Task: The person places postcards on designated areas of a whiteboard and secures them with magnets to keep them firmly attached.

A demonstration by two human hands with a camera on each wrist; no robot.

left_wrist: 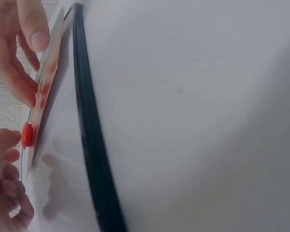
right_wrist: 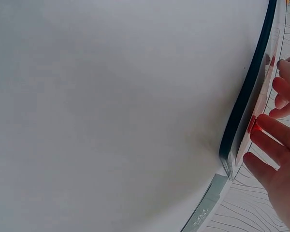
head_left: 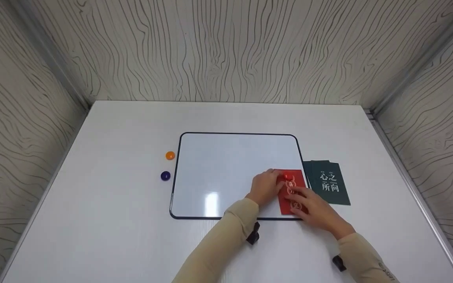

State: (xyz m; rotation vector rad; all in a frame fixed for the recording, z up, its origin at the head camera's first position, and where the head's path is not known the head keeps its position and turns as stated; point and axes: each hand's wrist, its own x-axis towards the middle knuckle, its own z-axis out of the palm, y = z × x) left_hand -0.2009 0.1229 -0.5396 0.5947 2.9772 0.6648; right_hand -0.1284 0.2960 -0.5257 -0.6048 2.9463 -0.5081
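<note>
On the lower right of a framed whiteboard (head_left: 226, 169) lies a red card (head_left: 286, 207) with pale round characters. Near the card's top sits a round red magnet (head_left: 288, 176); it also shows side-on as a red magnet (left_wrist: 26, 135) in the left wrist view. My left hand (head_left: 265, 186) is at the magnet's left, a fingertip touching it, the other fingers bent. Spread over the card's lower right is my right hand (head_left: 316, 208), its fingertips lightly on the surface. In the right wrist view, my right hand (right_wrist: 282, 162) has loosely extended fingers.
Dark green cards (head_left: 330, 182) with white characters overlap by the board's right edge. An orange magnet (head_left: 170, 155) and a dark blue magnet (head_left: 165, 175) lie left of the board. Patterned panels (head_left: 218, 51) surround the white table (head_left: 112, 188).
</note>
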